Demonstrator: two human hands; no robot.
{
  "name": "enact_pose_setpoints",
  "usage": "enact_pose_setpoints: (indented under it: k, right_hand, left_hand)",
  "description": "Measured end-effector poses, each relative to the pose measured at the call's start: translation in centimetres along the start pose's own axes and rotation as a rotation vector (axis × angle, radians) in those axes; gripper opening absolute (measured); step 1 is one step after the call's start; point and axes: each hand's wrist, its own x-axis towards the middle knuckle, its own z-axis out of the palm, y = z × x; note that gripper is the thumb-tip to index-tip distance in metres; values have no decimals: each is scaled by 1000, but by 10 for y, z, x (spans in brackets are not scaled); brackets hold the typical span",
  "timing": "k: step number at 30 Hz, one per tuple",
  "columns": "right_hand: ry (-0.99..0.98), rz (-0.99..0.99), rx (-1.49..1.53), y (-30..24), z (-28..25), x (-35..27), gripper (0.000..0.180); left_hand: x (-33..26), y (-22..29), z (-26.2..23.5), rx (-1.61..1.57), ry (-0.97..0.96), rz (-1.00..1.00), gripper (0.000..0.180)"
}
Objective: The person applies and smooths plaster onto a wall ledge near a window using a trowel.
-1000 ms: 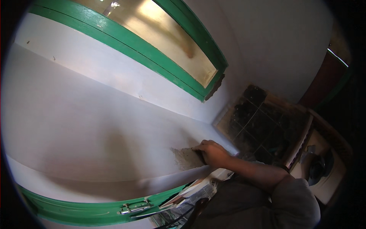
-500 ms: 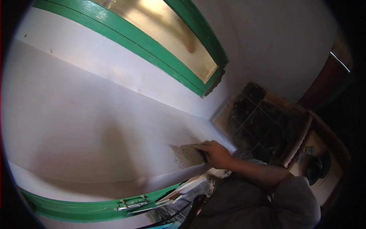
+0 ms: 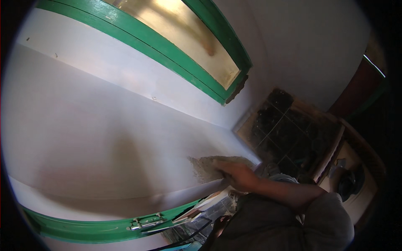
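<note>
My right hand (image 3: 238, 175) reaches out from a dark sleeve and lies against a rough grey plaster patch (image 3: 203, 169) low on the white wall (image 3: 92, 113). Its fingers are bent and smeared by motion. Whatever sits under them is hidden, though a dark edge shows beneath the palm. Only a bit of my left hand (image 3: 218, 224) shows, close to my body at the lower edge, with its fingers hidden.
Above is a green frame (image 3: 167, 62) with a pale pane and a broken lower corner. A green-framed panel (image 3: 104, 228) with a metal bolt runs along the bottom. Dark floor tiles (image 3: 272, 125) lie right, near a wooden piece of furniture (image 3: 360, 209) bearing a dark object.
My right hand has dropped slightly and turned, so more of the grey patch shows above it. The dark piece under its fingers is less visible now.
</note>
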Motion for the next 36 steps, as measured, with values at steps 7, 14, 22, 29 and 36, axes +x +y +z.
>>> enact_pose_setpoints:
  k: [7, 14, 22, 29, 36]
  right_hand:
    - [44, -247, 21, -9, -2, -2, 46]
    - [133, -199, 32, -19, -4, 4, 43]
    - [132, -321, 16, -20, 0, 6, 49]
    - [41, -57, -37, -22, -1, 2, 48]
    - [160, -389, -2, -23, 6, 1, 49]
  left_hand:
    - [-3, 6, 1, -13, -87, -102, 32]
    - [-1, -4, 11, 174, 73, 145, 32]
    - [-13, 13, 8, 4, 55, 12, 34]
    - [-3, -7, 10, 13, 31, 62, 35]
    - [3, -26, 11, -52, 8, 7, 38]
